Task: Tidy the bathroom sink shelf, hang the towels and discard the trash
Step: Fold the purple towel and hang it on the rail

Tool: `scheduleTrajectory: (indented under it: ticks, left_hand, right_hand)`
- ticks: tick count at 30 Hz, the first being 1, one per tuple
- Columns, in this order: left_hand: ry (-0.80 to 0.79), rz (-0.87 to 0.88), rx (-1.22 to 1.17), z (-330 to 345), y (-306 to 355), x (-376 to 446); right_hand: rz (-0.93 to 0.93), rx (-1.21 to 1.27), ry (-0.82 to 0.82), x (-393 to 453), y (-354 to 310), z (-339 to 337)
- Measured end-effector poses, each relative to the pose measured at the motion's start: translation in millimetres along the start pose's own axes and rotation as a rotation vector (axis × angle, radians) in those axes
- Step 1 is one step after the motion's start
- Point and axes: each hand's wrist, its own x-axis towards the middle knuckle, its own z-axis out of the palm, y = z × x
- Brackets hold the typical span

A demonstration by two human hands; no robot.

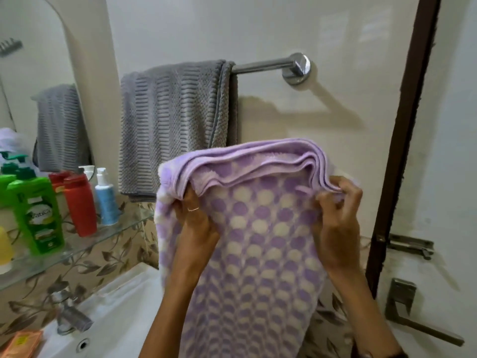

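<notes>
A folded purple towel with white dots (258,233) hangs in front of me, held up by its top fold. My left hand (196,223) grips its upper left corner and my right hand (338,223) pinches the layered upper right edge. Above and behind it a chrome towel bar (260,65) sticks out from the wall. A grey ribbed towel (173,125) is draped over the bar's left part; the bar's right part is bare. The purple towel is below the bar and apart from it.
A glass shelf (77,249) at the left carries a green bottle (38,215), a red bottle (80,202), a blue pump bottle (105,195) and others. Below are a white sink (124,306) with a tap (69,313). A dark door frame (402,140) and a door handle (423,324) stand at the right.
</notes>
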Motion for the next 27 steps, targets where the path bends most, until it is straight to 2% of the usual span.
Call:
scheduleTrajectory:
  ticks: [3,7,12,18,22,25,27]
  left_hand:
    - [0.016,0.058,0.093,-15.2,6.6,29.3]
    - [0.170,0.185,0.210,-28.9,15.0,73.3]
    - [0.261,0.226,0.167,-46.3,31.5,118.3]
    - [0.458,0.283,0.109,-59.1,43.0,179.6]
    - [0.345,0.197,0.107,-70.2,43.2,261.8]
    - [0.281,0.233,0.172,-78.9,41.4,325.4]
    - [0.151,0.243,0.141,-80.6,38.4,359.0]
  right_hand:
    - [-0.096,-0.055,0.003,30.2,-1.2,8.9]
    - [-0.202,-0.097,0.044,72.1,-8.2,19.0]
    - [-0.297,-0.107,0.057,122.5,-22.4,26.0]
    - [-0.369,-0.163,0.133,185.4,-47.1,29.2]
    - [-0.383,-0.175,0.109,253.3,-68.1,37.9]
    - [-0.396,-0.196,-0.007,312.8,-74.2,56.9]
    - [-0.406,-0.241,-0.102,342.4,-73.2,75.0]
